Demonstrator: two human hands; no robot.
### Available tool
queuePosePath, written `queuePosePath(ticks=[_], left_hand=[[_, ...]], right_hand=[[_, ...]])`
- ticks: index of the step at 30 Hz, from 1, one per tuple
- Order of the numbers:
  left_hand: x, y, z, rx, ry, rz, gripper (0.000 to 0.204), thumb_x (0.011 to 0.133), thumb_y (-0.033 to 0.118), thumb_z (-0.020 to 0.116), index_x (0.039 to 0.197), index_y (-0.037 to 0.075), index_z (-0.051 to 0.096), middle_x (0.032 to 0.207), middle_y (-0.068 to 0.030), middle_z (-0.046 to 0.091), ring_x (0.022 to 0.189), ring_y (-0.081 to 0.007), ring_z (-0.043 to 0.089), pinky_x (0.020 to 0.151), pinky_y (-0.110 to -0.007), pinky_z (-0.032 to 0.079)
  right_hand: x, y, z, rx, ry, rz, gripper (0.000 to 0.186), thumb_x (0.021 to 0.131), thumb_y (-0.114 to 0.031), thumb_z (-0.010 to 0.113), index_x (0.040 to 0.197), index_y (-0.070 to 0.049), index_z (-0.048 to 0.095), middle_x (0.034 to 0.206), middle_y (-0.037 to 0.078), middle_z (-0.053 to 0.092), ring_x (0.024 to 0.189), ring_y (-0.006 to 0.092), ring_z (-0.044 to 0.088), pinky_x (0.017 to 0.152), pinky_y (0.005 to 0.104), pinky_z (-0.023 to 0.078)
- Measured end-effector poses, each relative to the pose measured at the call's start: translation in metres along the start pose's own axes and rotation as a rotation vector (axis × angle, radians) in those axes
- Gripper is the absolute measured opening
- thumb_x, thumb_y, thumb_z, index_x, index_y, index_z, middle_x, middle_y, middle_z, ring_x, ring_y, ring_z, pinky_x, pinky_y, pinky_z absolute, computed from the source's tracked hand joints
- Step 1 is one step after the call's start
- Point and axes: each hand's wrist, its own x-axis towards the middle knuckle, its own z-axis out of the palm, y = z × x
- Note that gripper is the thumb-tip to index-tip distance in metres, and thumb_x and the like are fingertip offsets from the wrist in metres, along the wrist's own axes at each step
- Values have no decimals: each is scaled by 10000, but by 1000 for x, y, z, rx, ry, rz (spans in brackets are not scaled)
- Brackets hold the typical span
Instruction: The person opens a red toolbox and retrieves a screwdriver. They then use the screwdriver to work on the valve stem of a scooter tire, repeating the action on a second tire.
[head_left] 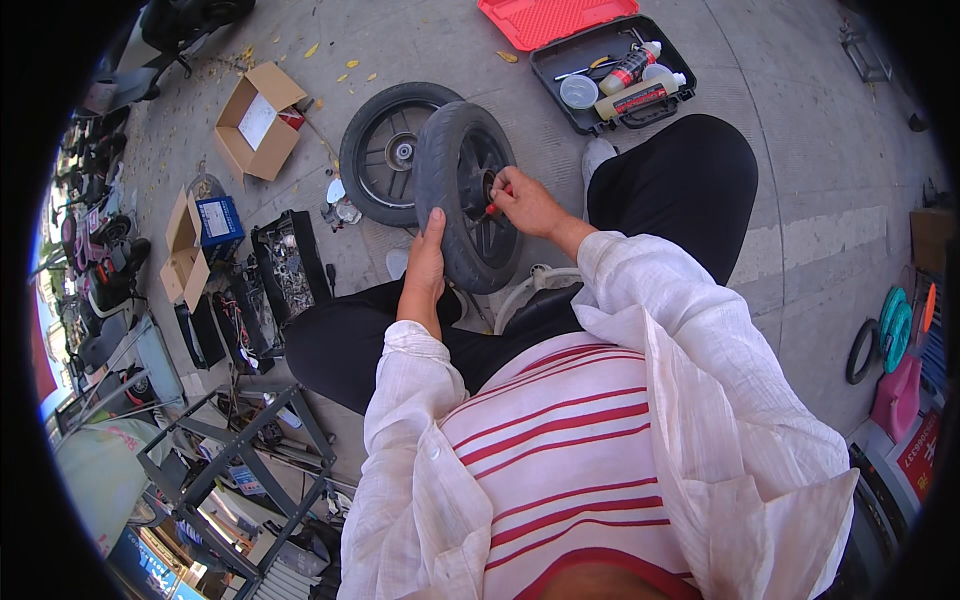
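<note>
Ground [690, 300]: one, grey concrete, beneath everything before you. Frame [315, 424]: one, dark metal bars, to your lower left. Toolbox [553, 92]: one, black base, red lid [560, 18] thrown back, ahead of you and right of the wheels. Upright wheel [438, 170]: one, black tyre, dark spokes, stood on edge and slightly tilted, directly in front of you between your two hands. Flat wheel [403, 152]: one, black, lying just beyond and left of the first, partly covered by it from your view; whether they touch, you cannot tell. Carton [228, 150]: one, brown, open, white paper inside, left of the wheels. Tray [314, 255]: one, black, loaded with small metal parts, nearer you than the carton. Blue box [220, 220]: one, beside the tray. Left hand [428, 265]: yours, thumb along the tyre; fingers hidden, so how far its grip closes you cannot tell. Right hand [530, 208]: yours, at the hub side, its grip pinching the red tool. Bottles [640, 97]: two, in the toolbox. Tub [578, 92]: one, round, pale lid, beside them. Red tool [491, 209]: one, mostly covered by your fingers, near the upright wheel's hub.
</note>
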Motion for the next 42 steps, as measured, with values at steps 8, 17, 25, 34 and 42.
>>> queuePosePath(ticks=[8, 17, 25, 34, 42], left_hand=[[2, -2, -3, -5, 2, -7, 860, 837, 580, 609, 1355, -70, 387, 1290, -181, 519, 1158, -264, 519, 997, -344, 393], [2, -1, -1, -8, 2, -6, 827, 849, 565, 603, 1346, -66, 404, 1280, -173, 528, 1150, -258, 524, 993, -339, 395], [2, -3, -3, -4, 7, -4, 831, 847, 569, 603, 1346, -66, 407, 1286, -172, 525, 1159, -255, 517, 997, -338, 387], [4, -4, -3, -5, -3, 0, 834, 842, 578, 603, 1339, -65, 417, 1282, -168, 528, 1158, -255, 516, 999, -336, 384], [2, -2, -2, -3, 10, -9, 833, 839, 572, 610, 1343, -61, 412, 1276, -168, 532, 1147, -254, 526, 990, -342, 397]], right_hand=[[0, 1, 1, 23, 2, -14, 154, 869, -140, 576, 925, -14, 508, 787, 136, 631, 739, 255, 636, 684, 363, 492], [2, 9, 4, 32, 31, -25, 213, 839, -196, 650, 884, -17, 543, 778, 139, 633, 729, 264, 630, 675, 369, 489], [0, -3, 1, -48, 54, -6, 290, 891, -294, 596, 874, -8, 549, 775, 163, 627, 729, 306, 617, 678, 389, 478], [0, -2, 1, -39, 39, 15, 257, 912, -269, 537, 927, -12, 550, 800, 179, 629, 758, 324, 621, 692, 397, 480], [0, 1, 1, -29, 36, 14, 228, 892, -241, 536, 935, -17, 550, 821, 184, 636, 782, 324, 629, 702, 399, 483]])
